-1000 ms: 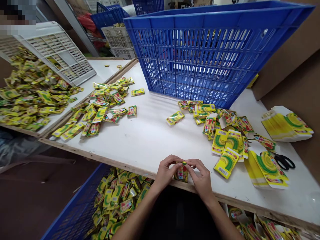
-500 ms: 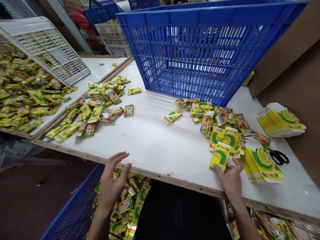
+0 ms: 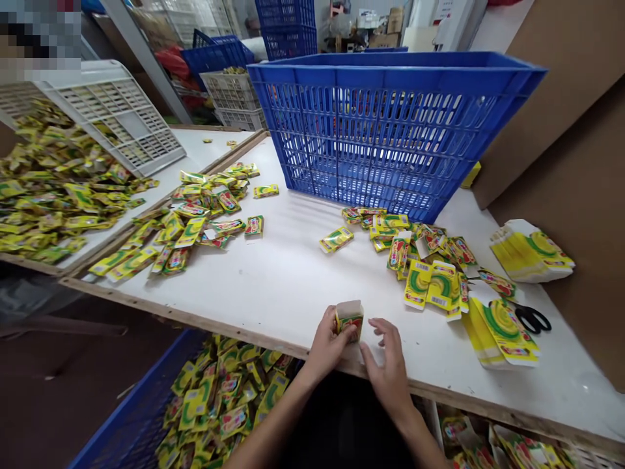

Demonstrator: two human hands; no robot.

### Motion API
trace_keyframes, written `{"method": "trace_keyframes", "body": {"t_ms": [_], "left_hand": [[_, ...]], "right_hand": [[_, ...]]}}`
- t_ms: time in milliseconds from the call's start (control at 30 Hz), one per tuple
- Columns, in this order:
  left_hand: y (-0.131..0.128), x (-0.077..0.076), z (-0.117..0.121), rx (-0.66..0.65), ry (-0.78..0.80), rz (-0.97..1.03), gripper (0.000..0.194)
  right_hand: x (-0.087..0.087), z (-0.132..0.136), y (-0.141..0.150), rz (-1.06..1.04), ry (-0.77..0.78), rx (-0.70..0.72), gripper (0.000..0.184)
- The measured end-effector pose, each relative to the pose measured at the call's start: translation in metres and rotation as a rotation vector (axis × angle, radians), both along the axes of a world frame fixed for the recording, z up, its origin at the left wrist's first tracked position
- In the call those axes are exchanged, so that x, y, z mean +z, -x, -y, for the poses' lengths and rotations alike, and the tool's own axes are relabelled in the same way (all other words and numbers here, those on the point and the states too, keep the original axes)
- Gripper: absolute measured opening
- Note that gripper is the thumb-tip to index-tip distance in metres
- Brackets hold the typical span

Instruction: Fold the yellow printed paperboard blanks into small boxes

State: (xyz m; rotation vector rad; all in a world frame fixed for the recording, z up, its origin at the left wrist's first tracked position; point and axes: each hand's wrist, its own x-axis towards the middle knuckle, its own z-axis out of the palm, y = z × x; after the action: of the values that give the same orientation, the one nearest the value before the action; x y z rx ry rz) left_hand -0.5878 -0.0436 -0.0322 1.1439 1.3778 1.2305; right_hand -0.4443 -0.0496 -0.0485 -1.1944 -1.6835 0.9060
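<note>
At the table's front edge, my left hand (image 3: 328, 342) grips a small yellow and green crayon box (image 3: 350, 320) whose top flap stands up. Just right of it is my right hand (image 3: 388, 355), fingers apart and holding nothing. Flat yellow cartons (image 3: 424, 283) lie to the right, beside a heap of small boxes (image 3: 399, 251). One box (image 3: 336, 240) lies alone farther back. Another pile of small yellow packs (image 3: 193, 225) is spread on the left part of the table. What the box in my left hand contains cannot be seen.
A large blue crate (image 3: 385, 143) stands at the back. Black-handled scissors (image 3: 533, 319) lie right, by stacks of flattened cartons (image 3: 502, 332). Below the table edge, a blue crate (image 3: 131, 413) holds many packs. A white crate (image 3: 117, 120) leans over a heap at left.
The earlier box left my hands. My right hand reached right for a yellow box and brought it back to the middle, where my left hand, open half a second ago, now holds it.
</note>
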Motion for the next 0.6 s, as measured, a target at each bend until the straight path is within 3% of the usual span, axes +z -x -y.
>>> {"method": "trace_keyframes", "body": {"t_ms": [133,233,333,433,600], "left_hand": [[0.007,-0.003,0.003,-0.123,-0.005,0.165,0.037],[0.001,-0.005,0.005,-0.051,-0.046,0.229,0.049],[0.002,-0.006,0.005,-0.021,-0.027,0.17,0.037],[0.008,-0.005,0.002,-0.087,0.021,0.11,0.023],[0.013,-0.003,-0.005,-0.072,-0.06,0.089,0.016]], "right_hand": [[0.001,-0.014,-0.004,-0.131,0.055,0.013,0.026],[0.0,-0.019,-0.002,-0.183,0.068,0.019,0.023],[-0.001,-0.024,-0.004,-0.156,0.089,0.048,0.024],[0.001,-0.031,-0.009,-0.11,0.123,0.109,0.021],[0.002,-0.042,-0.007,-0.109,0.075,0.078,0.02]]}}
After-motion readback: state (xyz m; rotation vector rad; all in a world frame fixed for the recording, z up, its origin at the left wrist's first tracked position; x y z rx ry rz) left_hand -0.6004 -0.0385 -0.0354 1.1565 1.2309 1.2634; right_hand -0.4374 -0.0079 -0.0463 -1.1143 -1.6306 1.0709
